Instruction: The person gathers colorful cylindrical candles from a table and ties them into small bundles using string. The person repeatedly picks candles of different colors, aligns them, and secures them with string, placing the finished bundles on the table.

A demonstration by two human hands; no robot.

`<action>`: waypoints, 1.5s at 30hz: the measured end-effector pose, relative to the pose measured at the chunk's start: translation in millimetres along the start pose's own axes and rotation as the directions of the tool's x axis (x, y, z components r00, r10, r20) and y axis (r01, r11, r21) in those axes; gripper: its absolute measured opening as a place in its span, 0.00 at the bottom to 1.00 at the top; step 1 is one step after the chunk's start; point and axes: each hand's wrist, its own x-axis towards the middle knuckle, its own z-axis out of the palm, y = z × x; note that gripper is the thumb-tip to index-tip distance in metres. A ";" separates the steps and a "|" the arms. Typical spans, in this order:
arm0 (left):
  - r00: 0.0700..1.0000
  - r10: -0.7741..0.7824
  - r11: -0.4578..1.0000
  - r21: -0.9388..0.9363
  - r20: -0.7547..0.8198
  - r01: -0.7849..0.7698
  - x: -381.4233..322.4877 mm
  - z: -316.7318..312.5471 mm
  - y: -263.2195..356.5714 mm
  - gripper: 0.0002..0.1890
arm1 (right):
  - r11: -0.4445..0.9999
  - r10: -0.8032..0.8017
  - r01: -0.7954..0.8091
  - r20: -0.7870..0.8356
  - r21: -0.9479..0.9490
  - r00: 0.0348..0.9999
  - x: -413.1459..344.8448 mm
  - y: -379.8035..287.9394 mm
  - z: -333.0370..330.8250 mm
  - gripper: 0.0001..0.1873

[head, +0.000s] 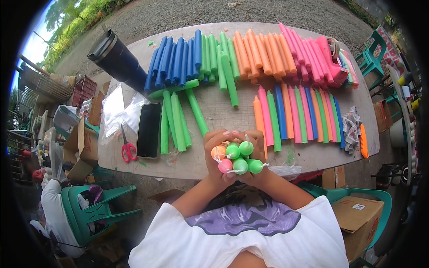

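Observation:
Both my left hand (216, 147) and my right hand (258, 147) close around a bundle of candles (240, 164), wick ends towards me: several green, one orange and one pink. Just beyond, on the table, lies a row of mixed-colour candles (298, 115). Farther back are piles of blue candles (174, 62), green candles (229, 80), orange candles (263, 53) and pink candles (306, 55). More loose green candles (177, 122) lie to the left of my hands. A pink tape dispenser (330, 62) stands at the right end of the piles.
Red-handled scissors (128, 150), a smartphone (149, 130), clear plastic bags (122, 107) and a dark tumbler (117, 60) occupy the table's left side. At right are a crumpled cloth (352, 130) and an orange-handled tool (364, 142). A cardboard box (358, 214) sits on a green chair; another person (57, 214) is at lower left.

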 end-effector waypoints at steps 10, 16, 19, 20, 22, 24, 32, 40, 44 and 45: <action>0.998 0.055 0.996 0.065 -0.005 -0.055 -2.5 -1.0 -7.8 0.34 | 0.984 -0.156 0.149 -0.069 -0.094 0.985 -1.6 6.7 0.3 0.24; 0.997 0.047 0.998 0.047 -0.065 -0.044 -0.6 0.4 -7.4 0.34 | 0.994 -0.088 0.090 -0.034 0.056 0.996 -3.0 4.7 1.3 0.25; 0.998 0.029 1.000 -0.008 -0.064 -0.029 -2.2 -0.8 -10.3 0.34 | 0.996 -0.064 0.066 -0.034 0.052 0.997 -1.3 1.0 2.6 0.24; 0.997 0.026 1.000 -0.011 -0.069 -0.027 -2.7 -0.7 -10.6 0.34 | 0.997 -0.066 0.067 -0.023 0.047 0.998 -1.4 1.3 2.2 0.24; 0.997 0.026 0.999 -0.017 -0.078 -0.027 -3.2 -0.5 -10.7 0.34 | 0.997 -0.072 0.072 0.000 0.038 0.997 -1.7 2.4 1.7 0.24; 0.996 0.032 0.999 0.006 -0.085 -0.031 -6.3 -2.0 -17.1 0.34 | 0.996 -0.064 0.065 -0.016 0.054 0.998 -1.8 2.6 4.8 0.24; 0.997 -0.040 0.979 0.198 -0.064 0.052 -6.8 -10.4 -10.2 0.28 | 0.999 -0.024 0.025 0.024 -0.035 0.999 -4.0 0.0 3.5 0.23; 0.973 -0.192 0.981 -0.005 0.130 0.195 -10.7 -29.7 -10.0 0.30 | 0.994 0.026 -0.004 0.192 -0.113 0.981 0.5 -3.9 -4.2 0.25; 0.977 -0.158 0.948 -0.256 0.142 0.191 0.5 -17.7 -7.4 0.41 | 0.995 -0.088 0.092 0.135 -0.024 0.987 6.5 -6.2 2.0 0.32; 0.978 -0.144 0.944 -0.275 0.149 0.181 2.4 -14.4 -8.6 0.44 | 0.996 -0.081 0.076 0.139 0.042 0.987 8.4 -7.2 2.2 0.34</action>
